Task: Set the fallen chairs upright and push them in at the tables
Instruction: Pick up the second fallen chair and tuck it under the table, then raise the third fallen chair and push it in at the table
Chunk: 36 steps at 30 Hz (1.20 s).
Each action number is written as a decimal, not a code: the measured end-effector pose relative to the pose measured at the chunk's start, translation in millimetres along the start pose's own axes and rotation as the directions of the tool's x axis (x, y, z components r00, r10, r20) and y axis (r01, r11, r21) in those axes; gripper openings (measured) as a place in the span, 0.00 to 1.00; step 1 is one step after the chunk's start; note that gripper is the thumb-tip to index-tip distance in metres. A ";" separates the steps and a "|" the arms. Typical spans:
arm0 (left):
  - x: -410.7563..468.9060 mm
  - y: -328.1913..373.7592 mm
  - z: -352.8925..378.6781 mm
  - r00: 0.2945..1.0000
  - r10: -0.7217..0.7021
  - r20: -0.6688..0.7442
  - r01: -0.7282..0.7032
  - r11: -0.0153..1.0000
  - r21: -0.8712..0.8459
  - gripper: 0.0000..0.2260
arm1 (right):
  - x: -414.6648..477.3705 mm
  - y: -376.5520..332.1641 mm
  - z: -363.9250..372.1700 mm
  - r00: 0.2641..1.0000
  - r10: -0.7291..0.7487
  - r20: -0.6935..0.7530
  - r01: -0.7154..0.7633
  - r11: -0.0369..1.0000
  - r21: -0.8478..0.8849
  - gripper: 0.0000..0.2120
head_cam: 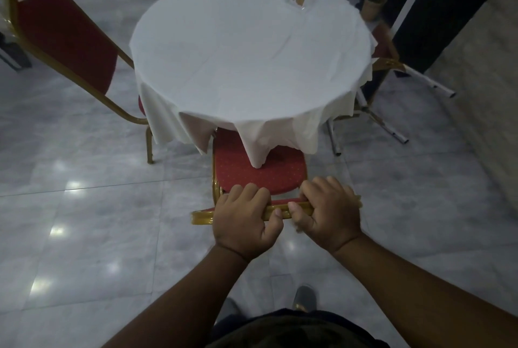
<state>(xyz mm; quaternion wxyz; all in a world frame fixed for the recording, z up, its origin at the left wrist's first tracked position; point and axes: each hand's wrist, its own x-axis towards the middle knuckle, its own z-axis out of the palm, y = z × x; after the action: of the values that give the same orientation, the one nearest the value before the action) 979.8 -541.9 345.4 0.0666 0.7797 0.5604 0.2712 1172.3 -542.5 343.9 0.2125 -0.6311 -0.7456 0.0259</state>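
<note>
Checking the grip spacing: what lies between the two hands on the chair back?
Only a short bare stretch of the gold top rail between left hand and right hand, head view.

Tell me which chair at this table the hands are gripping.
The near chair, seat tucked partly under the tablecloth: the left hand and right hand grip its gold back rail. The left-side chair and right-side chair are untouched.

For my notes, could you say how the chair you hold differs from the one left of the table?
Left hand and right hand grip the near chair; the left chair is untouched. The near chair's seat mostly shows; the left chair's barely shows under the tablecloth. Both upright, red, gold-framed.
</note>
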 end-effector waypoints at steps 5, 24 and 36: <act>3.3 4.9 -7.7 0.996 -0.036 0.085 0.041 0.997 -0.060 0.11 | -5.8 -5.7 -10.4 0.997 0.051 0.052 -0.052 0.998 0.025 0.20; 87.3 162.4 65.9 0.855 0.360 0.375 -0.323 0.933 -0.158 0.19 | -53.3 139.2 -99.0 0.845 0.522 0.119 -0.509 0.852 -0.121 0.34; 160.2 396.5 193.8 0.682 0.426 0.595 -0.467 0.879 -0.095 0.25 | -106.3 365.7 -211.9 0.674 0.719 0.171 -0.682 0.694 -0.233 0.33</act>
<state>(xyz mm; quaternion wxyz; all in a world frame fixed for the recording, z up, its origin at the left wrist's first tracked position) 1444.4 -501.3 399.3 0.1468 0.9389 0.3113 0.0004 1598.4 -618.5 394.0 0.0431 -0.8744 -0.4659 0.1286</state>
